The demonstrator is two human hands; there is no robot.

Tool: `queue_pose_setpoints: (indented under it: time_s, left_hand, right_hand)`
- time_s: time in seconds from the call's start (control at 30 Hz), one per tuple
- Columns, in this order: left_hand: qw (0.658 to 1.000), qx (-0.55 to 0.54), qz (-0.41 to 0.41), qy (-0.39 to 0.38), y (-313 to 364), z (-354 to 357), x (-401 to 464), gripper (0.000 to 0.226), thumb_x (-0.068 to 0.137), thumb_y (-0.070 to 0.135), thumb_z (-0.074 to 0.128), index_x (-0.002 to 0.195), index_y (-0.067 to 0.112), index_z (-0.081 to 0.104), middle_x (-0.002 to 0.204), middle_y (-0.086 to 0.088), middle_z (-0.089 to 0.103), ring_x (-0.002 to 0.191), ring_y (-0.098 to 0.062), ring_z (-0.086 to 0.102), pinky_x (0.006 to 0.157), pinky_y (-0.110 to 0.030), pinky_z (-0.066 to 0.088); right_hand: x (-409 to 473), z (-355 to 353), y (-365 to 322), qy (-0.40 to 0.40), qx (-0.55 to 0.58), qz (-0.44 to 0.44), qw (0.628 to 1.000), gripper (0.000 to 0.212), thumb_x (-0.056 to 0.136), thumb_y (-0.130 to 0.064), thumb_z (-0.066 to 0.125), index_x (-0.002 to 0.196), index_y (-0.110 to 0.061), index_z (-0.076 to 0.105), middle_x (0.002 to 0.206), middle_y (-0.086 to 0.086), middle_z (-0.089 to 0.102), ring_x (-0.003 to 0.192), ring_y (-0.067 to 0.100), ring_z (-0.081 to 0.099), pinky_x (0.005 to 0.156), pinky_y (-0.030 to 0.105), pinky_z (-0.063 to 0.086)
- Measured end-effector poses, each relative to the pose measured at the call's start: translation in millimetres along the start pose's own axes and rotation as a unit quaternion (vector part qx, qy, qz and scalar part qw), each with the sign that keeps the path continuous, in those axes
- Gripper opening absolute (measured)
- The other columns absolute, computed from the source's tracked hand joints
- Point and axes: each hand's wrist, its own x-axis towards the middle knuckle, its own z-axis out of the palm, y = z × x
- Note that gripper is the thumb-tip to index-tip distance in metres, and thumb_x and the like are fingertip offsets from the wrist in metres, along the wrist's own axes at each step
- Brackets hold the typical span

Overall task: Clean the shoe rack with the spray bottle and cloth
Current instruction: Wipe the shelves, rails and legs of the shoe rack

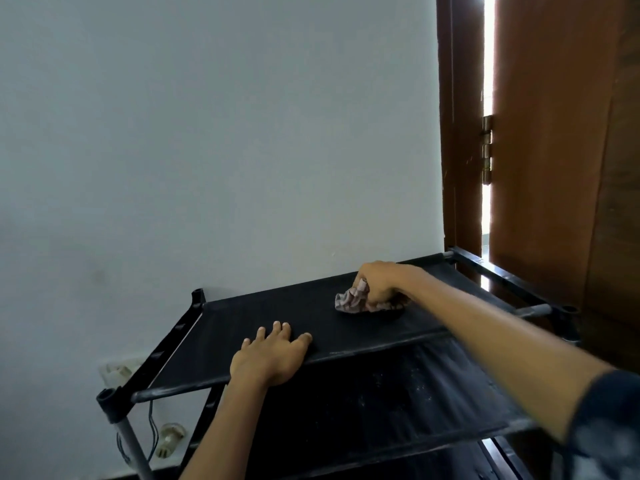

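Note:
A black fabric shoe rack (249, 317) with a dark frame stands against a pale wall. On its top shelf lies a crumpled pinkish-grey cloth (353, 299), gripped by my right hand (377, 282) toward the shelf's back right. My left hand (270, 358) rests flat on the front edge of the same shelf, fingers spread. A lower shelf (398, 407) shows pale dusty specks. No spray bottle is in view.
A brown wooden door (554, 150) stands ajar just right of the rack, with bright light through the hinge gap. Low on the wall at the left are a white socket (116, 370), a plug (169, 439) and hanging wires.

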Motion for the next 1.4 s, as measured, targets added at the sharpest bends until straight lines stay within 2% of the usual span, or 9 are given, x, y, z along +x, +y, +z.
queue_pose_setpoints:
  time_s: [0.13, 0.3, 0.5, 0.6, 0.77, 0.93, 1.03, 1.27, 1.4]
  left_hand:
    - [0.999, -0.033, -0.015, 0.011, 0.6, 0.5, 1.7, 0.058, 0.096, 0.051, 0.013, 0.149, 0.028, 0.018, 0.16, 0.002, 0.004, 0.147, -0.025, 0.003, 0.117, -0.048, 0.006]
    - [0.998, -0.039, -0.018, 0.034, 2.9, 0.4, -3.9, 0.057, 0.097, 0.048, 0.013, 0.149, 0.026, 0.019, 0.159, 0.001, 0.007, 0.147, -0.025, 0.004, 0.119, -0.046, 0.005]
    - [0.989, -0.063, -0.005, 0.136, 40.5, -7.5, -11.3, 0.063, 0.099, 0.047, 0.019, 0.149, 0.009, 0.015, 0.159, -0.007, 0.009, 0.147, -0.023, 0.008, 0.118, -0.041, 0.005]
    - [0.986, -0.095, 0.052, 0.128, 90.1, -10.7, -6.1, 0.067, 0.097, 0.051, 0.02, 0.149, 0.01, 0.016, 0.159, -0.006, 0.009, 0.147, -0.021, 0.006, 0.118, -0.039, 0.003]
    - [0.987, -0.101, 0.084, 0.096, 132.0, 0.6, 7.5, 0.067, 0.097, 0.052, 0.016, 0.15, 0.012, 0.013, 0.159, -0.006, 0.005, 0.147, -0.021, 0.002, 0.119, -0.04, 0.002]
    - [0.992, -0.077, 0.08, 0.051, 128.4, 5.9, 14.5, 0.063, 0.097, 0.048, 0.014, 0.151, 0.016, 0.007, 0.159, -0.002, -0.002, 0.147, -0.019, -0.004, 0.119, -0.038, 0.001]
    - [0.992, -0.074, 0.084, 0.053, 129.0, 6.4, 14.3, 0.061, 0.097, 0.045, 0.014, 0.151, 0.017, 0.006, 0.159, 0.0, -0.003, 0.147, -0.018, -0.004, 0.119, -0.037, 0.0]
    - [0.993, -0.079, 0.081, 0.039, 123.9, 6.4, 12.7, 0.059, 0.098, 0.042, 0.014, 0.151, 0.017, 0.007, 0.159, 0.0, -0.001, 0.147, -0.02, -0.003, 0.119, -0.04, 0.001]
    - [0.994, -0.075, 0.077, 0.019, 127.5, 4.9, 14.9, 0.059, 0.098, 0.042, 0.012, 0.151, 0.016, 0.006, 0.159, -0.003, -0.002, 0.147, -0.023, -0.003, 0.119, -0.042, 0.0]
  right_hand:
    - [-62.9, -21.8, 19.5, -0.119, 0.028, -0.086, 0.989, 0.034, 0.076, -0.009, 0.073, 0.107, -0.023, 0.071, 0.096, -0.008, 0.072, 0.074, 0.003, 0.065, 0.076, 0.017, 0.052]
    - [-106.8, -44.5, 62.7, -0.113, -0.013, -0.028, 0.993, 0.033, 0.081, -0.014, 0.071, 0.111, -0.027, 0.068, 0.101, -0.008, 0.071, 0.092, 0.013, 0.066, 0.091, 0.029, 0.05]
    - [-123.5, -38.9, 96.3, -0.04, -0.029, 0.013, 0.999, 0.031, 0.082, -0.017, 0.067, 0.111, -0.025, 0.066, 0.105, -0.004, 0.069, 0.093, 0.013, 0.063, 0.085, 0.026, 0.052]
    - [-120.4, -32.9, 91.3, -0.031, 0.025, -0.038, 0.999, 0.028, 0.081, -0.012, 0.067, 0.106, -0.025, 0.068, 0.095, -0.006, 0.069, 0.081, 0.006, 0.063, 0.069, 0.013, 0.048]
    - [-86.4, -9.1, 82.5, 0.004, 0.052, -0.068, 0.996, 0.022, 0.084, -0.013, 0.064, 0.083, -0.035, 0.064, 0.085, -0.011, 0.066, 0.077, 0.004, 0.059, 0.075, 0.019, 0.047]
    - [-18.1, 7.5, 75.3, 0.133, -0.031, 0.005, 0.991, 0.036, 0.087, -0.017, 0.061, 0.121, -0.025, 0.059, 0.115, 0.001, 0.062, 0.1, 0.021, 0.06, 0.087, 0.036, 0.051]
    - [8.0, 5.1, 65.2, 0.182, -0.06, 0.049, 0.98, 0.038, 0.086, -0.013, 0.06, 0.123, -0.021, 0.058, 0.12, 0.008, 0.061, 0.107, 0.027, 0.058, 0.087, 0.037, 0.049]
    - [-62.5, -26.9, 62.3, -0.087, -0.047, -0.012, 0.995, 0.027, 0.082, -0.013, 0.064, 0.106, -0.024, 0.067, 0.087, -0.007, 0.062, 0.086, 0.016, 0.061, 0.084, 0.032, 0.052]
    - [-103.6, -28.5, 72.0, -0.083, -0.005, -0.028, 0.996, 0.029, 0.082, -0.018, 0.067, 0.109, -0.03, 0.066, 0.079, -0.018, 0.061, 0.075, -0.003, 0.056, 0.078, 0.018, 0.047]
